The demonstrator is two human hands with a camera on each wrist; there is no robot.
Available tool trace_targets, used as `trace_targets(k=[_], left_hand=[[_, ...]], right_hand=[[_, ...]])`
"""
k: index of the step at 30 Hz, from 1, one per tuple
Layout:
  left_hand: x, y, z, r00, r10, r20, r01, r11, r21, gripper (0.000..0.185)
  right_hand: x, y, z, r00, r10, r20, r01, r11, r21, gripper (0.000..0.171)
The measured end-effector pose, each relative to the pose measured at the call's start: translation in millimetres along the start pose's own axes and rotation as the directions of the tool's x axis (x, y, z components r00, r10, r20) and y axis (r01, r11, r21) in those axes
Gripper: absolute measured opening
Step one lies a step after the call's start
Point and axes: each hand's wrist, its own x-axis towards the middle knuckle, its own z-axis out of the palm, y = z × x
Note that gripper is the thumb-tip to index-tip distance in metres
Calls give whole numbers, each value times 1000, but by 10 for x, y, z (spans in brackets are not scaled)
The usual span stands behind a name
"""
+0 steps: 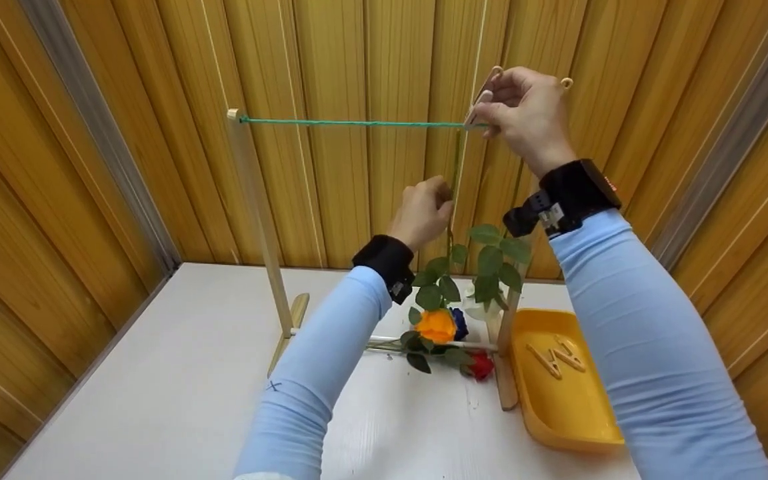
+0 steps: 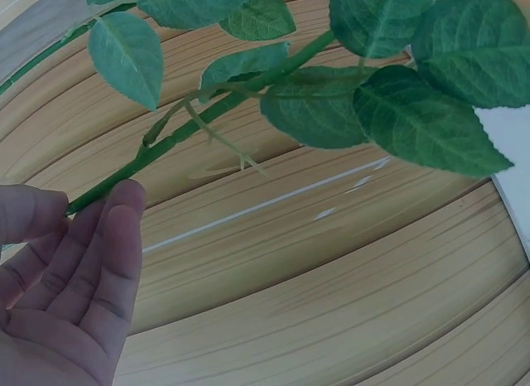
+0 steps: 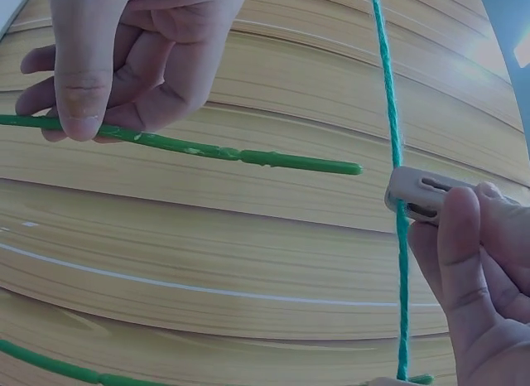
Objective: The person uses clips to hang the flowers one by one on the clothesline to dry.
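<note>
My left hand pinches a green rose stem between thumb and fingers. Down from it hang leaves and what looks like its bloom, an orange rose. In the right wrist view the stem's cut end points at the green string, a small gap apart. My right hand holds a wooden clothespin by its legs, its mouth at the string. Further right, a second clothespin shows behind that hand. A white rose hangs head down under leaves.
A wooden frame post carries the string's left end. On the white table lies a red rose, with a blue rose behind the orange one. At the right, a yellow tray contains loose clothespins.
</note>
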Motion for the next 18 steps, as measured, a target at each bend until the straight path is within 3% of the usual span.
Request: trace_targets(k=[18], left_hand=[[30,96,-3,1000,-1,-15,0,999,-47,8]], right_hand=[[8,66,86,999,40,29,-39,998,-43,18]])
